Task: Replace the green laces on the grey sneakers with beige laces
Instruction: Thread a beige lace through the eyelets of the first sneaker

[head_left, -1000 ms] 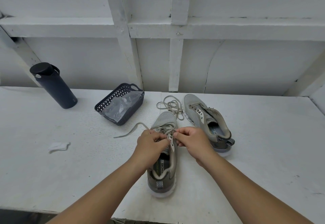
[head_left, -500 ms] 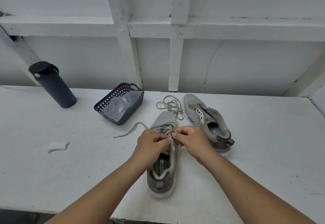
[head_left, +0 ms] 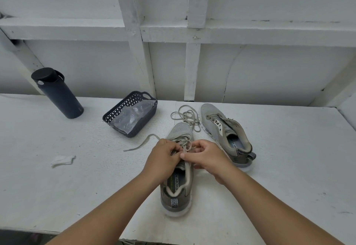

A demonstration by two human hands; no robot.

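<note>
Hands closer together: left hand (head_left: 167, 155), right hand (head_left: 207, 155) pinch lace (head_left: 185, 148) over sneaker (head_left: 178, 183), mid-table.

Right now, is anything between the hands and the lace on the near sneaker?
Nothing visible. The left hand and right hand are already at the lace over the near sneaker. The loose lace pile and second sneaker lie beyond.

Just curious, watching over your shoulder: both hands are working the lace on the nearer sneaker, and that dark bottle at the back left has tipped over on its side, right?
Not quite. The head view shows the dark bottle standing upright at the back left. The rest holds: the left hand and right hand work the lace on the nearer sneaker.
</note>
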